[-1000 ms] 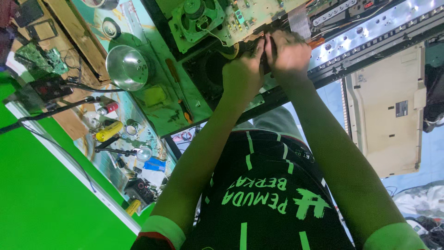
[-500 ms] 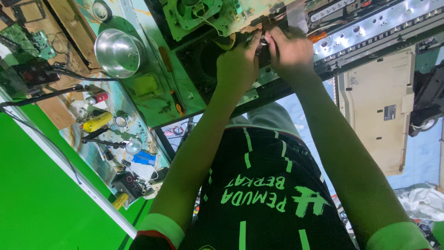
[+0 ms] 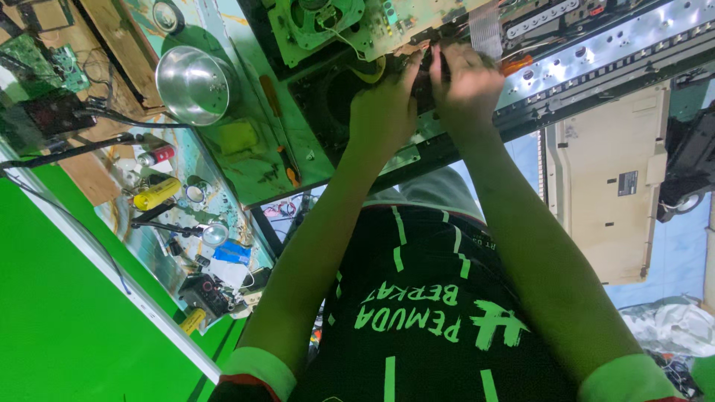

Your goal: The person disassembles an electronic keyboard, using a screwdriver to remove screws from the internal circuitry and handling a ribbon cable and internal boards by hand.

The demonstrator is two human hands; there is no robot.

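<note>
While both arms reach far over the workbench (image 3: 246,160), left hand (image 3: 383,112) and right hand (image 3: 465,82) close together on a small dark part (image 3: 430,71) beside the circuit board (image 3: 402,26)

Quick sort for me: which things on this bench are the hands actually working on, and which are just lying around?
In hand:
left hand and right hand, both pressed on a small dark part
pale circuit board beside it
long metal chassis

Lying about:
steel bowl
orange-handled screwdriver
yellow cylinder
green circuit board
beige casing
</note>
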